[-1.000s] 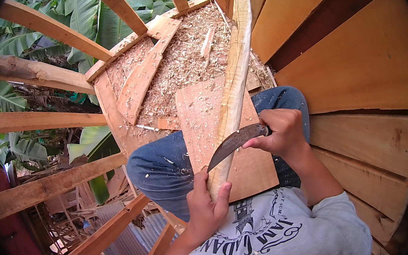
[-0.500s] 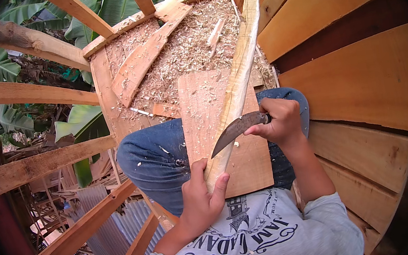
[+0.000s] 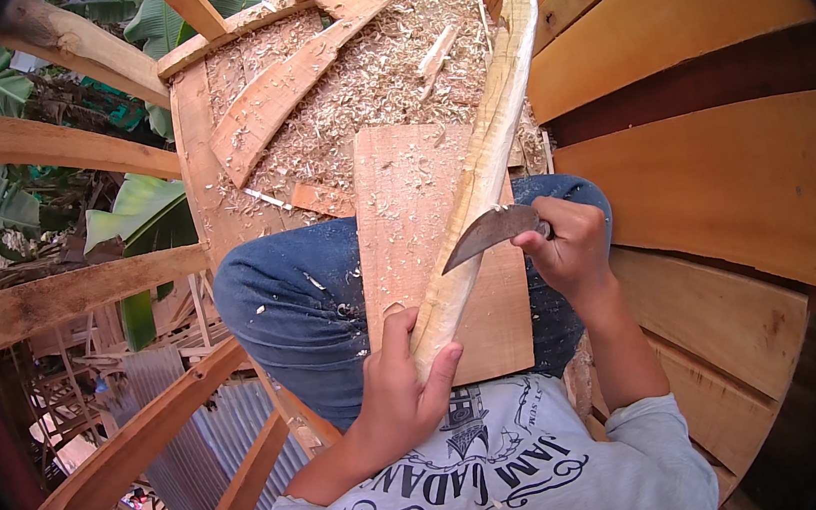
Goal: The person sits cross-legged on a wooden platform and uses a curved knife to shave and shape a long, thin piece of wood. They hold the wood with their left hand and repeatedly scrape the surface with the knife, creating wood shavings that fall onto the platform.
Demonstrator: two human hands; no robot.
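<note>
Head view: compared with the earlier frames, the curved-blade knife has shifted up the long wooden strip, its tip now farther from the left hand. The left hand's fingers are closed around the strip's near end. The right hand has its fingers clenched on the knife handle, mostly hidden by the grip; the blade lies across the strip. The strip slants over a flat rectangular board on the person's lap. Wood shavings cover the floor beyond.
</note>
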